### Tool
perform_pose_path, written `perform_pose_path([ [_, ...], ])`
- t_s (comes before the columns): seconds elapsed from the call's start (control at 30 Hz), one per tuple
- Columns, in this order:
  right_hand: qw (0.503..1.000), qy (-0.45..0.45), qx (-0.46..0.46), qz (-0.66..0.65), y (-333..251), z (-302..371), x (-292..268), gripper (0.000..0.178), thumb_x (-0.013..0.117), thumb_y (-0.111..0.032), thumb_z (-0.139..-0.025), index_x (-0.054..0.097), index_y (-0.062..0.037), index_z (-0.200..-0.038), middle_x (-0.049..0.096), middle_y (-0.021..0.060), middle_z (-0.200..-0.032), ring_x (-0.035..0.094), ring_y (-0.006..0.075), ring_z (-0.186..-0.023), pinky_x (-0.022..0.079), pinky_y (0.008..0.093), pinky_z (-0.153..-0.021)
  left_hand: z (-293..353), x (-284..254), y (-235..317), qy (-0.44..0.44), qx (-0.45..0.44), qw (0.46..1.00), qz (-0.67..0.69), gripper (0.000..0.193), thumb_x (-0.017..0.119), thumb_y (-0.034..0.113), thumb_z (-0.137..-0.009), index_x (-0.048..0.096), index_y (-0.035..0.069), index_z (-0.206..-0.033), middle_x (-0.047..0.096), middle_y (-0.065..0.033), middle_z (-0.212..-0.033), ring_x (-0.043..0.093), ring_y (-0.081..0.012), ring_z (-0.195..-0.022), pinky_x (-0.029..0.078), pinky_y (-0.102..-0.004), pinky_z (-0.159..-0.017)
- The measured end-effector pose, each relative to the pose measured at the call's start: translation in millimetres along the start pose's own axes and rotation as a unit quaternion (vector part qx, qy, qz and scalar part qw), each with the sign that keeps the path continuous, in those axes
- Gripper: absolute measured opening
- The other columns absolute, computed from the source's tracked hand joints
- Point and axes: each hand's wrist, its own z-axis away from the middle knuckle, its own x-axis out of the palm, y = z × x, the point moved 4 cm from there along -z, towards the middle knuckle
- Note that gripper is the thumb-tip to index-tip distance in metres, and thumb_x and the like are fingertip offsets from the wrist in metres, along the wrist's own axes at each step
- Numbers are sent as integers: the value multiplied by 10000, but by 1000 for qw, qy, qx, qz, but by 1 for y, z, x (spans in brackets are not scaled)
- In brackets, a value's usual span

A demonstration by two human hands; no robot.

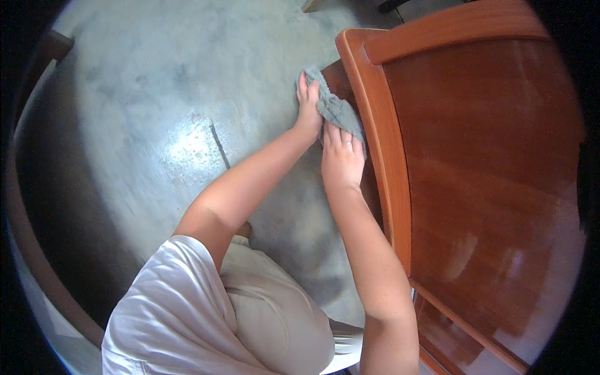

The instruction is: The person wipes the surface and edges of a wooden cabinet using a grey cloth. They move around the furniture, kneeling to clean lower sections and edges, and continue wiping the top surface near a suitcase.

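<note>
A grey cloth [338,109] is bunched against the side of a reddish-brown wooden piece of furniture [392,159], just under its rounded edge. My left hand [309,109] grips the cloth's far left end, fingers pointing away from me. Nearer to me, my right hand [343,159] presses on the cloth's lower end with its fingers bent over it; a ring shows on one finger. The cloth and my hands cover part of the furniture's side, and my left thumb is hidden.
The furniture's broad glossy panel [481,162] fills the right, with a raised rail [456,31] along its far end. Grey polished floor [156,81] with a dark crack lies to the left. A dark curved wooden edge [31,250] runs along the far left.
</note>
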Motion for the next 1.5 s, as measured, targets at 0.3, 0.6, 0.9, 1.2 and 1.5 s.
perform_pose_path([
  [0.3,996,89,-12,15,1,95,49,615,548,-193,-846,407,-102,-1437,496,-4,-1137,488,165,-1078,391,301,-931,111,9,-101,10,-309,935,172,752,324,650,-937,425,33,-1355,537,-128,-1239,505,-269,-1150,388,-411,-1035],
  [0.6,994,99,9,54,18,197,73,537,520,-188,-860,497,-46,-1378,448,34,-1352,481,165,-1082,389,257,-912,214,34,-80,-79,-466,870,142,786,203,664,-937,376,93,-1448,419,-98,-1481,367,-310,-1370,256,-540,-1122],
  [0.9,992,-12,-21,125,17,149,49,721,494,-239,-912,194,1,-1522,199,58,-1591,389,90,-1258,321,195,-994,154,35,-51,16,-408,887,218,622,289,490,-1015,409,21,-1407,460,-148,-1440,449,-316,-1306,300,-486,-1128],
  [1.2,978,129,-63,151,-2,23,-1,395,478,-219,-895,636,-44,-1212,513,97,-1330,400,235,-1271,212,364,-1071,0,-17,-43,12,-216,952,216,490,310,394,-1034,551,28,-1253,608,-144,-1268,550,-313,-1192,362,-477,-1082],
  [1.5,992,38,42,111,-3,4,-4,681,506,-267,-935,220,-133,-1538,23,82,-1628,149,198,-1471,206,343,-1146,20,0,-15,18,-258,942,213,546,361,496,-1002,440,111,-1380,514,-88,-1379,498,-289,-1249,341,-446,-1092],
])
